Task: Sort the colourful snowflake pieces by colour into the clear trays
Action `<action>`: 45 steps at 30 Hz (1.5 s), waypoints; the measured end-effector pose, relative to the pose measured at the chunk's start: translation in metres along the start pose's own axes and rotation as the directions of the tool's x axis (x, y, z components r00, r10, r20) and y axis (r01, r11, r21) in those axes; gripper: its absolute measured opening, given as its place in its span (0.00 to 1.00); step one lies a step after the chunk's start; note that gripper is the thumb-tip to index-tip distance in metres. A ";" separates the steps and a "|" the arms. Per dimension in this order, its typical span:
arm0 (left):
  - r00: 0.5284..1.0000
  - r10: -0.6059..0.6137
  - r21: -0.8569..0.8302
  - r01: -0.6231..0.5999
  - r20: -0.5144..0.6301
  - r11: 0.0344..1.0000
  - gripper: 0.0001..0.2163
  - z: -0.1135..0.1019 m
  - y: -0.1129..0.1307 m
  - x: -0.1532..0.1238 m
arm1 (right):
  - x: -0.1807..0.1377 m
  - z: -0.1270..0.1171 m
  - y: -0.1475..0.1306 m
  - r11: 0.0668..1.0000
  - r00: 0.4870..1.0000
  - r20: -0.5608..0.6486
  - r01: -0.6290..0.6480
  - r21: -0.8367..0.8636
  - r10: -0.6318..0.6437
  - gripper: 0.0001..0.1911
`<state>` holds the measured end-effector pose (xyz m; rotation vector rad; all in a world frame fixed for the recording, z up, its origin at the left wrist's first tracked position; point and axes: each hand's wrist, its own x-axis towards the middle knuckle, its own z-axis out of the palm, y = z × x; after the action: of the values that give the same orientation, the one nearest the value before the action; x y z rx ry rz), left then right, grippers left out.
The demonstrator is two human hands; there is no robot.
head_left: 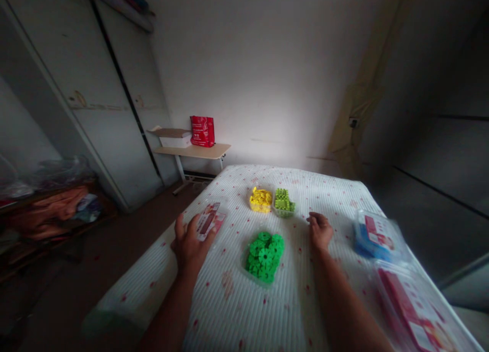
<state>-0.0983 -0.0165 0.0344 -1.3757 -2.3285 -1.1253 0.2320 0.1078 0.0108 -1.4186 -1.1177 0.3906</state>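
Note:
My left hand (190, 245) rests on a white spotted bed cover (237, 301), its fingers closed on a small red and white packet (209, 220). My right hand (319, 231) lies on the cover with its fingers curled down, and nothing shows in it. Between the two hands sits a clear bag of dark green round plastic pieces (264, 256). Farther off lie a bag of yellow pieces (260, 199) and a bag of light green pieces (284, 201), side by side.
Clear packets lie at the bed's right edge: one with blue pieces (373, 237), one with red pieces (408, 303). A small table (193, 151) against the far wall carries a red bag (202, 131) and a white box. Tall cupboards stand left, with clutter on a low shelf.

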 end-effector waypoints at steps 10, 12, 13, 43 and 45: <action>0.957 0.291 -0.306 -0.279 -0.008 0.910 0.25 -0.016 0.037 -0.015 | 0.000 0.004 -0.027 0.980 0.999 -0.006 0.034 0.195 -0.034 0.15; 0.929 0.369 -0.334 -0.347 0.004 0.876 0.26 -0.021 0.053 -0.027 | -0.001 0.003 -0.040 0.966 0.998 0.015 0.059 0.253 -0.065 0.14; 0.920 0.393 -0.327 -0.367 0.012 0.871 0.26 -0.023 0.061 -0.034 | -0.002 0.002 -0.046 0.961 0.996 0.034 0.066 0.270 -0.078 0.14; 0.715 0.201 -0.560 0.308 0.669 0.769 0.14 0.048 0.098 0.016 | -0.046 0.003 -0.060 0.879 0.707 0.657 -0.455 0.139 0.262 0.13; 0.684 0.190 -0.571 0.388 0.705 0.723 0.15 0.061 0.098 0.012 | -0.047 0.003 -0.060 0.880 0.704 0.660 -0.455 0.134 0.263 0.15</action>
<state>-0.0125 0.0610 0.0485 -2.3532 -2.6101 -1.9086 0.1842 0.0607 0.0468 -1.2640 -1.2248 1.3505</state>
